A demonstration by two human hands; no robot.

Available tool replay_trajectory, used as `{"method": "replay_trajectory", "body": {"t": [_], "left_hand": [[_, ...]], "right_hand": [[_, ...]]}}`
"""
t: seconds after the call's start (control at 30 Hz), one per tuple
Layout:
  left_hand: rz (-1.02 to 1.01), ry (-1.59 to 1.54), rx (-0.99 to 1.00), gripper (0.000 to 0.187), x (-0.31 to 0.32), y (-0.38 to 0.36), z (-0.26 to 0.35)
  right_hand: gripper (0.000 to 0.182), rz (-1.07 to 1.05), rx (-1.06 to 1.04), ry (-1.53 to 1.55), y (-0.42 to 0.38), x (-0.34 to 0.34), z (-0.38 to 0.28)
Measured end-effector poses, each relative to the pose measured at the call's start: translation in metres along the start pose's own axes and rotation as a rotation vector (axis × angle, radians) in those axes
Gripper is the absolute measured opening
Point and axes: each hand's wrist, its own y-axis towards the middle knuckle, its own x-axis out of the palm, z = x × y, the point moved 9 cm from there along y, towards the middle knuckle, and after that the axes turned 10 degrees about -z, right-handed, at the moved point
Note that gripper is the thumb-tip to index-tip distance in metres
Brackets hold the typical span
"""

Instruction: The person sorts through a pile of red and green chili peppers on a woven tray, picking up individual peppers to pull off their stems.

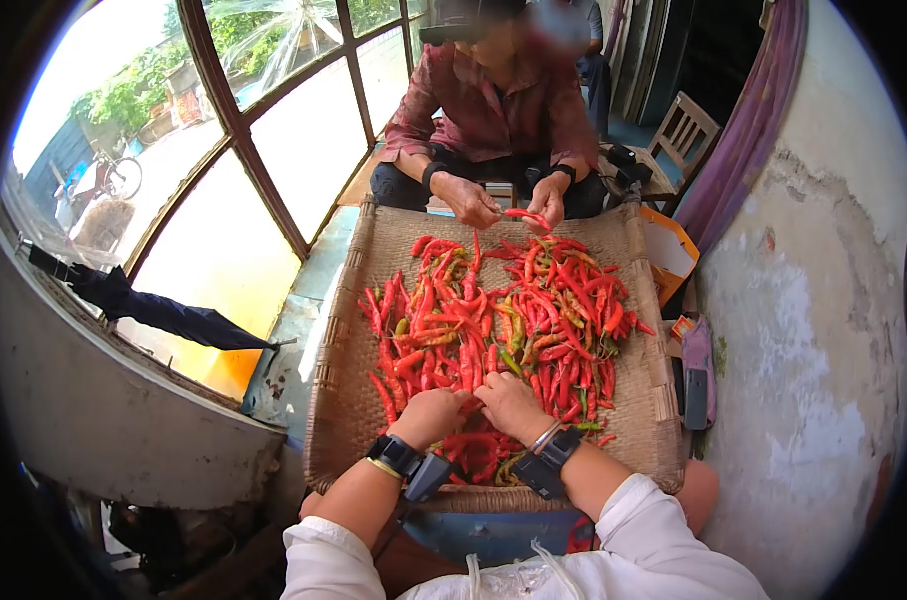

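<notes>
My left hand [434,416] and my right hand [515,406] meet over the near part of a woven tray [619,450]. The fingers of both are closed in a pinch around a red chili pepper, mostly hidden between them. Many red chili peppers [439,330], a few greenish, lie heaped beyond my hands, with a second heap [569,320] on the right. More peppers [479,455] lie below my wrists. Each of my wrists wears a dark strapped device.
Opposite sits a person in a dark red shirt [494,115], holding a red pepper [526,213] in both hands. At left, a folded umbrella [189,315] lies by the window. A wooden chair [684,140] and purple curtain [759,110] stand right, beside a worn wall [804,330].
</notes>
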Motion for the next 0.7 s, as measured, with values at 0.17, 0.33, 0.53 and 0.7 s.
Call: {"method": "replay_trajectory", "body": {"t": [0.17, 0.33, 0.53, 0.7], "left_hand": [[-0.081, 0.007, 0.051, 0.031, 0.006, -0.002, 0.007], [0.005, 0.0, -0.006, 0.031, -0.007, -0.001, 0.007], [0.328, -0.223, 0.059, 0.037, -0.051, -0.016, 0.02], [0.379, -0.613, 0.293, 0.03, -0.043, -0.008, 0.017]], "right_hand": [[0.007, -0.037, 0.128, -0.171, 0.004, 0.007, 0.003], [0.017, -0.025, 0.122, -0.001, -0.004, -0.011, 0.016], [0.015, -0.028, 0.047, 0.456, -0.008, -0.045, 0.013], [0.011, -0.196, 0.213, 1.254, -0.013, -0.027, 0.019]]}}
